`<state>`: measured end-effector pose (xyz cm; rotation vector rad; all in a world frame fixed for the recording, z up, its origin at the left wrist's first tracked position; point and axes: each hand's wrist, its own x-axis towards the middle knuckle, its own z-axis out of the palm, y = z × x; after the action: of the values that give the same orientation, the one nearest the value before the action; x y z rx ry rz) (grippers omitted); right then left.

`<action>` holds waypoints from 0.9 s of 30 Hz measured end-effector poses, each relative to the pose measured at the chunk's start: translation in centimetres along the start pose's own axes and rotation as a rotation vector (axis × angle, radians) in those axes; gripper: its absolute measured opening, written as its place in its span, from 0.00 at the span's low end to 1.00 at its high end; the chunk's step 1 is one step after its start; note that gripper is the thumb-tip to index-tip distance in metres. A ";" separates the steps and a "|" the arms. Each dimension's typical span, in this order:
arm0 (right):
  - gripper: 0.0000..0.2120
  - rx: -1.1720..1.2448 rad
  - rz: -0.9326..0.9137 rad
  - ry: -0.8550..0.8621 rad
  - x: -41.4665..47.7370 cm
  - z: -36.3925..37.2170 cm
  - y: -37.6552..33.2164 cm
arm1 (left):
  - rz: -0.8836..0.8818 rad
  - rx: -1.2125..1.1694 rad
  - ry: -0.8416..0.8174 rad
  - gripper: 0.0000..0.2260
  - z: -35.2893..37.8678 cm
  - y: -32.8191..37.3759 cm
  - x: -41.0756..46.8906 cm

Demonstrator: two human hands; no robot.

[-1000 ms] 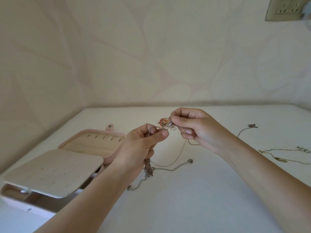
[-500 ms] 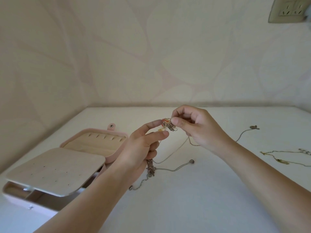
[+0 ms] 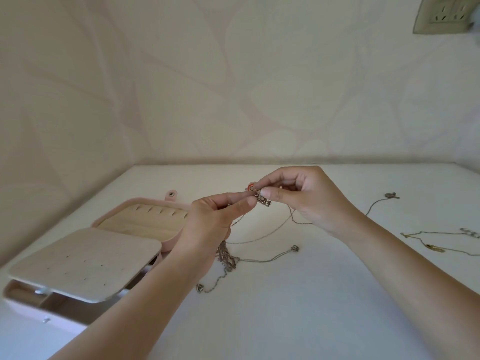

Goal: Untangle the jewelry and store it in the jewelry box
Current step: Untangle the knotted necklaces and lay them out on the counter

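Picking the knot apart looks like the step in hand. Both hands are raised above the table (image 3: 298, 320) w/ the charm cluster (image 3: 261, 196) btwn them. The right hand (image 3: 306, 196) pinches the cluster thumb-to-forefinger, other fingers curled loosely behind. The left hand (image 3: 215, 219) pinches a thin chain (image 3: 237, 221) just beside it, tips nearly touching the right thumb. Its lower fingers seem curled round a bunch of chains (image 3: 225, 257) that hangs from the palm down to the table.

To do it well: keep the pinch light and work slack into the knot rather than pulling the ends apart, since tension prob. tightens it. Feed one strand back through at a time. Let the hanging bunch rest on the table so its weight doesn't drag. Links look fine, so kinks or snaps are the risk.

Position: the tangle sits at the fingertips, mid-view, clear of the table. Chains trail down from it; one ends in a small bead (image 3: 294, 248), another in a clasp-like end (image 3: 199, 288) nearer the person. The jewelry box (image 3: 170, 244) lies open just left of the left hand, partly behind it, w/ its perforated earring panel (image 3: 85, 263) swung over the lower tray. A necklace w/ a dark pendant (image 3: 391, 195) and a gold-toned necklace (image 3: 435, 247) lie well apart at right, not boxed yet.
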<state>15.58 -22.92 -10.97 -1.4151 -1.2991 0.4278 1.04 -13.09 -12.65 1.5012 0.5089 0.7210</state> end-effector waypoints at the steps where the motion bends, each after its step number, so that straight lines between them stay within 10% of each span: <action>1: 0.03 -0.018 -0.003 0.016 0.0 0.1 0.1 | 0.011 0.022 0.003 0.12 0.0 0.0 0.0; 27: 0.02 -0.239 -0.015 0.016 -0.6 0.9 -0.1 | 0.012 0.135 -0.083 0.13 0.5 -0.7 -0.2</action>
<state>14.59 -23.10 -11.37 -1.6014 -1.3814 0.2562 1.34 -13.48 -13.39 1.6545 0.4933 0.6410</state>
